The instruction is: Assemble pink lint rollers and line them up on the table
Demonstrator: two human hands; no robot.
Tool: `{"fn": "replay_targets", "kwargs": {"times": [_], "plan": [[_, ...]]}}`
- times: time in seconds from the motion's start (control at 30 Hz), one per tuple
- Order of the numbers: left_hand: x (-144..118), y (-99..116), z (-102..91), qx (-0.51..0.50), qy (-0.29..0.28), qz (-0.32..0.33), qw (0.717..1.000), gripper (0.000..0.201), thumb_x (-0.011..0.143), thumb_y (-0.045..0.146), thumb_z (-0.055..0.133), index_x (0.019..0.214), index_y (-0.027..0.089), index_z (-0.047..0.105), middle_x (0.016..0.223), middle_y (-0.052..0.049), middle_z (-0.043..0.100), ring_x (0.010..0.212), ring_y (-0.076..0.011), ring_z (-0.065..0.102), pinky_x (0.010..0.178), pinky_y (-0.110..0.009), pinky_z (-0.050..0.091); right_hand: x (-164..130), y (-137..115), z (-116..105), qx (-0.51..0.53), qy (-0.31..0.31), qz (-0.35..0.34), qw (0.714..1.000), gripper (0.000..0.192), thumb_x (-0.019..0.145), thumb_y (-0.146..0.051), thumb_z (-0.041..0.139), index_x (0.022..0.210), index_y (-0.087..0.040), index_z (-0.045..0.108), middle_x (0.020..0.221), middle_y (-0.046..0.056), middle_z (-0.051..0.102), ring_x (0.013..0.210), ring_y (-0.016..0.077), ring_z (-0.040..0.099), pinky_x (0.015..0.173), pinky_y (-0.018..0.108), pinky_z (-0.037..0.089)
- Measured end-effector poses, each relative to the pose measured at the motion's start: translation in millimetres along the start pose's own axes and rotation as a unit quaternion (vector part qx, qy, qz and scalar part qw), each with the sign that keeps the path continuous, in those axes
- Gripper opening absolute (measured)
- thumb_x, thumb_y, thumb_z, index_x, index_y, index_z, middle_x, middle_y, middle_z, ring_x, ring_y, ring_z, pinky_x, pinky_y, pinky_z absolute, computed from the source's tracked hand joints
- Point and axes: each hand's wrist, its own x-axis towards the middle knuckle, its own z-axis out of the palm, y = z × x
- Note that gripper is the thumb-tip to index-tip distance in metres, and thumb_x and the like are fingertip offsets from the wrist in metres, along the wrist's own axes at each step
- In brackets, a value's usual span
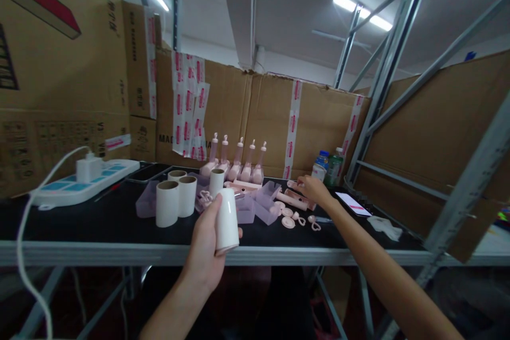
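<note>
Head view: just below the middle of the frame, the left hand [207, 247] is closed around a white cylindrical roll [227, 219], thumb on the near side and fingers wrapped behind it; the roll stands nearly upright in that grip, its lower end at the front edge of the black counter [99, 218] and its upper end rising above the thumb. To the right of centre, the right hand [314, 189] reaches across the counter to a pink handle piece [292, 200]; the fingers curl down over its far end, but whether the grip is closed on the piece or only resting on it cannot be told. The held roll lies well apart from the right hand, with clear plastic trays [255, 203] between them. Left of the held roll, more white rolls [168, 203] stand upright in a cluster on the counter. Behind the trays, a row of pink handled assemblies [239, 162] leans against the cardboard wall [247, 117]. Small pink round caps and rings [295, 219] lie scattered just below the right hand. At the left of the frame a white power strip [83, 180] with a plugged-in charger sits on the counter, its white cable [24, 234] looping down. Two bottles [329, 166] stand beyond the right hand, and a phone [353, 204] lies to its right.
</note>
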Motion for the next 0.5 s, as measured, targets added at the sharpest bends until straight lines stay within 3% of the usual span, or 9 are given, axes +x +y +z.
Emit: {"fn": "replay_targets", "kwargs": {"times": [0.2,0.3,0.4,0.43,0.5], "plan": [[-2.9,-1.2,-0.8,-0.013,-0.029,-0.010,0.999,0.027,0.094,0.034,0.066,0.108,0.011,0.068,0.079,-0.004,0.065,0.058,-0.0139,0.058,0.042,-0.024,0.051,-24.9,-27.9,-19.4,0.113,0.061,-0.024,0.991,0.025,0.102,-0.039,0.063,0.109,-0.016,0.069,0.114,0.012,0.073,0.106,0.0245,0.069,0.098,0.043,0.053],[-2.2,-3.2,-0.8,-0.014,-0.017,-0.007,1.000,0.028,0.092,0.034,0.066,0.108,0.012,0.068,0.078,-0.003,0.064,0.058,-0.0143,0.058,0.043,-0.024,0.051,-66.0,-71.0,-24.3,0.207,0.096,-0.043,0.973,0.029,0.105,-0.040,0.052,0.115,-0.017,0.067,0.114,0.013,0.073,0.103,0.0249,0.070,0.094,0.039,0.053],[-3.4,-5.4,-0.7,-0.011,0.004,0.033,0.999,0.029,0.090,0.040,0.067,0.106,0.015,0.066,0.077,0.000,0.062,0.058,-0.0134,0.057,0.045,-0.023,0.051,-125.1,-131.5,-8.6,0.333,0.062,-0.064,0.939,0.043,0.105,-0.056,0.047,0.127,-0.022,0.062,0.110,0.008,0.074,0.089,0.0210,0.074,0.076,0.033,0.058],[-4.7,-6.3,-0.8,-0.010,0.015,0.053,0.998,0.029,0.090,0.042,0.068,0.105,0.017,0.065,0.078,0.001,0.062,0.059,-0.0125,0.057,0.047,-0.022,0.051,-144.1,-152.6,0.8,0.474,0.020,-0.046,0.879,0.048,0.101,-0.059,0.055,0.132,-0.022,0.060,0.118,0.010,0.073,0.098,0.0239,0.074,0.081,0.035,0.059],[-9.1,-9.0,-1.3,0.002,0.036,0.108,0.994,0.028,0.088,0.046,0.070,0.099,0.021,0.062,0.077,0.004,0.061,0.058,-0.0105,0.056,0.049,-0.018,0.048,-174.2,-191.3,21.8,0.687,-0.050,0.034,0.724,0.058,0.094,-0.065,0.063,0.137,-0.026,0.059,0.131,0.010,0.070,0.116,0.0273,0.069,0.098,0.042,0.056]]}}
